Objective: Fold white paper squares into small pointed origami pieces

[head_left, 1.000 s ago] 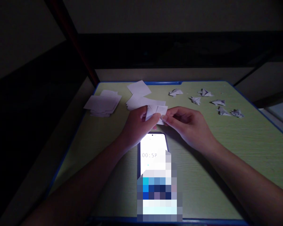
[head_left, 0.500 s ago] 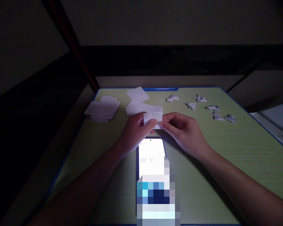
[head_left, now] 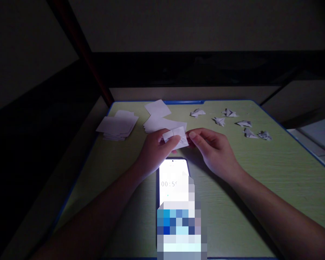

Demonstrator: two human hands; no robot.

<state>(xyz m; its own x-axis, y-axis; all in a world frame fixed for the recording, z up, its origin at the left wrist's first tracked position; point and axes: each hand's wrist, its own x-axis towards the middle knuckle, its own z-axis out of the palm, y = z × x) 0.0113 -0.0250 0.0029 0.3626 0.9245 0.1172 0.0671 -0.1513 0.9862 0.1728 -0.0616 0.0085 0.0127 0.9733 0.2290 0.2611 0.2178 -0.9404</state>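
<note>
A small piece of folded white paper [head_left: 182, 133] is pinched in my left hand [head_left: 158, 146], the thumb lying across its front and the fingers behind. Crease lines and flaps show on its face, and it tilts up to the right. At the paper's right edge, my right hand [head_left: 212, 148] has thumb and fingers drawn together; the fingertips behind the edge are partly hidden. Just below both hands lies a lit phone [head_left: 174, 173] with timer digits on its screen, its lower part blurred out by blocks.
A stack of white paper sheets [head_left: 119, 124] lies at the back left of the green table [head_left: 260, 180]. More loose sheets [head_left: 157, 108] rest behind my hands. Several folded paper figures [head_left: 219, 121] are spread at the back right. A blue rim edges the table.
The folded paper has tilted, its right side now angled. My right thumb has slid off its front to the right edge. My left hand keeps its hold.
</note>
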